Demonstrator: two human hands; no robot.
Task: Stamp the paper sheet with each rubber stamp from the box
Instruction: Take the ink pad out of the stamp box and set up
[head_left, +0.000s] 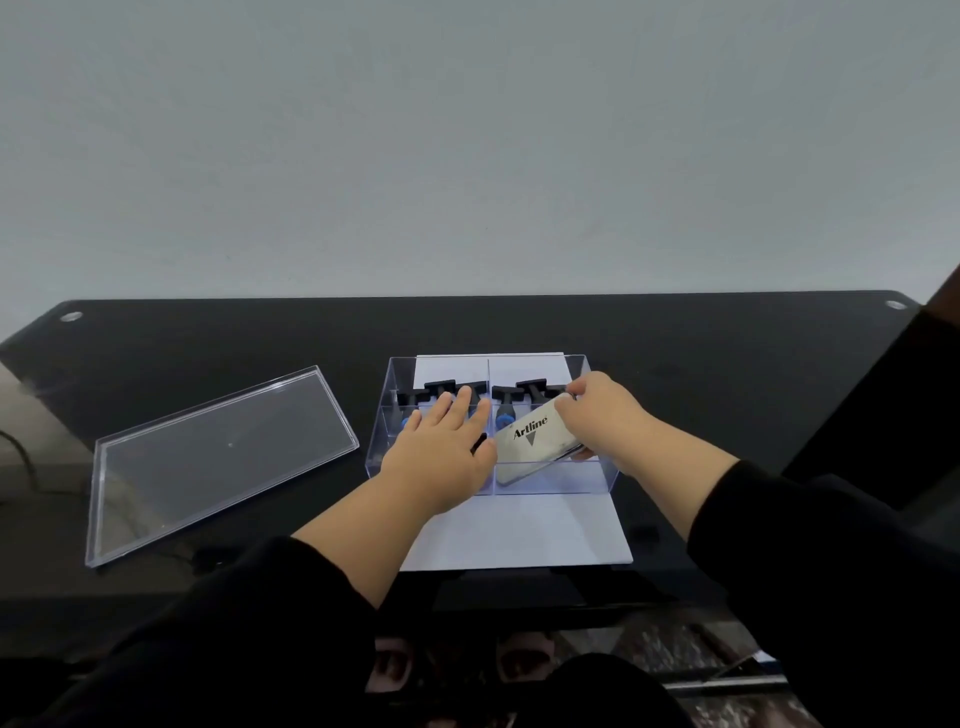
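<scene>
Far left on the black table (701, 364), a clear flat plastic lid (218, 462) lies on its own, well apart from the action. Moving in, here's the clear plastic divided box (597, 480), sitting on top of the white paper sheet (519, 535), whose near half shows in front of the box. In the back compartments there's a row of black-handled rubber stamps with blue bases (506, 402); how many exactly is hard to tell. The left hand (441, 457) lies over the left side of the box, fingers straight and spread, grasping nothing, fingertips reaching toward the stamp handles. Just right of it, the silver metal ink pad tin marked Artline (535, 449) is tilted in the box's front right compartment, one end raised. The right hand (597, 415) has it, fingers curled round its far end. Both arms wear black sleeves (831, 545).
</scene>
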